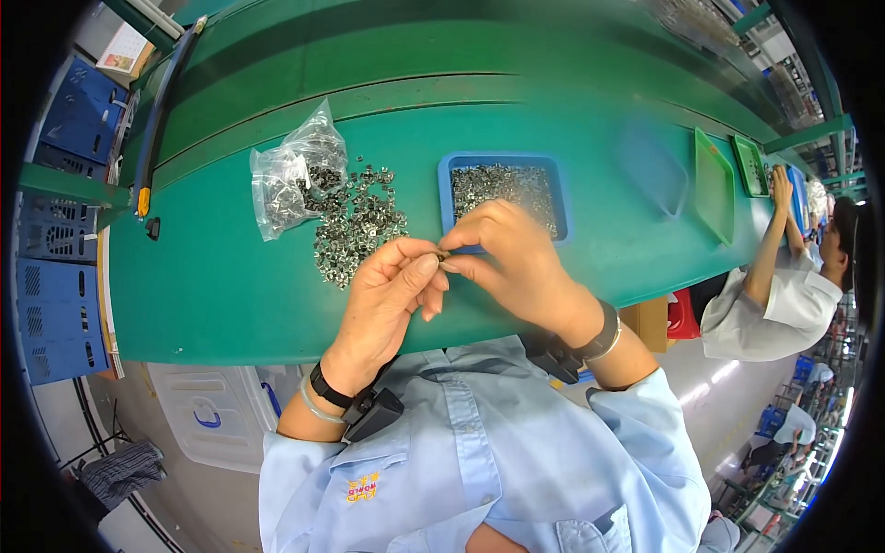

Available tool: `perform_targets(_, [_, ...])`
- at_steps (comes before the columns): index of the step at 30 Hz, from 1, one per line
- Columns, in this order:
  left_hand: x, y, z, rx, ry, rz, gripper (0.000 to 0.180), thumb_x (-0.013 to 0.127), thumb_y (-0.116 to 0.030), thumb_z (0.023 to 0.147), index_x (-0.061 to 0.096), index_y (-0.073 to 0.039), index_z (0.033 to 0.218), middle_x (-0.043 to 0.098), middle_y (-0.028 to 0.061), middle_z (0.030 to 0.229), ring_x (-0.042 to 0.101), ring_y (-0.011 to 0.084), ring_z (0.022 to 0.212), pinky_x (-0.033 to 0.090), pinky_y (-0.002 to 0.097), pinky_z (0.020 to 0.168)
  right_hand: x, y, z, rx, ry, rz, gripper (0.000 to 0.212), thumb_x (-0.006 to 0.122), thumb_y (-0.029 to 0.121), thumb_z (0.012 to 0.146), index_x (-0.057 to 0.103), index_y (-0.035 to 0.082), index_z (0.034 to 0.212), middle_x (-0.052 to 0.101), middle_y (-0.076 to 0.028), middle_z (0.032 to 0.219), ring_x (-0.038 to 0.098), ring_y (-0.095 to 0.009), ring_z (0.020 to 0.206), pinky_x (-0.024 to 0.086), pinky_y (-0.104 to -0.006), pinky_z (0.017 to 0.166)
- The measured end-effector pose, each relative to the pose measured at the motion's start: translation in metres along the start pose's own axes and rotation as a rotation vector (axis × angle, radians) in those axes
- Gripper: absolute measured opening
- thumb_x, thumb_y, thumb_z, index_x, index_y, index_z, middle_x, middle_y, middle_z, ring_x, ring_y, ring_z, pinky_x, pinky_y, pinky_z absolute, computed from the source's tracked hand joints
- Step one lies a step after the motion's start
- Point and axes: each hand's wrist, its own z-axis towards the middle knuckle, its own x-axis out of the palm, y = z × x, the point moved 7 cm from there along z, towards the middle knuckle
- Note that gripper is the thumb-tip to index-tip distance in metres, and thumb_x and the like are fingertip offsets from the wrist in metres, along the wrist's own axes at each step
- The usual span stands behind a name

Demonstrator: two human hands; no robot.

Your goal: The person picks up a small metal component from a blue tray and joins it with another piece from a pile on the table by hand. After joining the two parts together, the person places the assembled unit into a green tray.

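My left hand and my right hand meet over the near part of the green table. Between their fingertips is a small dark metal part, pinched from both sides and mostly covered by the fingers. Left of my hands lies a loose heap of small black and silver metal parts. It spreads out beside a clear plastic bag that holds more of them. Behind my right hand stands a blue tray filled with similar small parts; the hand covers its near edge in part.
The green table ends close to my body. Flat trays, one light green, stand at the right. Farther right a co-worker in a white shirt reaches over the bench. Blue crates are stacked at the left, and a lidded plastic box sits below the table.
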Motion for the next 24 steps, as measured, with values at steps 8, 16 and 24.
perform_targets(8, [0.007, 0.006, -0.004, -0.011, -0.052, 0.026, 0.017, 0.056, -0.015, 0.094, 0.058, -0.002, 0.105, 0.063, 0.0065, 0.083, 0.057, 0.0100, 0.063, 0.046, 0.0224, 0.055, -0.005, 0.002, -0.017, -0.011, -0.096, 0.000, 0.024, 0.073, 0.004, 0.071, 0.062, 0.009, 0.091, 0.061, -0.006, 0.090, 0.059, -0.026, 0.083, 0.047, -0.0354, 0.071])
perform_targets(16, [0.013, 0.006, -0.009, -0.006, -0.009, 0.039, 0.019, 0.056, -0.016, 0.094, 0.057, -0.002, 0.107, 0.063, 0.0068, 0.083, 0.057, 0.0102, 0.064, 0.045, 0.0223, 0.054, -0.007, 0.003, -0.023, -0.003, -0.140, 0.051, 0.022, 0.073, 0.003, 0.071, 0.063, 0.009, 0.090, 0.060, -0.006, 0.089, 0.059, -0.025, 0.081, 0.048, -0.0342, 0.067])
perform_targets(24, [0.016, 0.006, -0.010, -0.056, 0.015, 0.033, 0.016, 0.056, -0.018, 0.094, 0.057, -0.003, 0.100, 0.063, 0.0071, 0.082, 0.057, 0.0105, 0.064, 0.045, 0.0223, 0.053, -0.008, 0.009, -0.025, -0.046, -0.135, 0.038, 0.020, 0.073, 0.007, 0.072, 0.063, 0.008, 0.089, 0.059, -0.004, 0.086, 0.058, -0.024, 0.080, 0.046, -0.0358, 0.070])
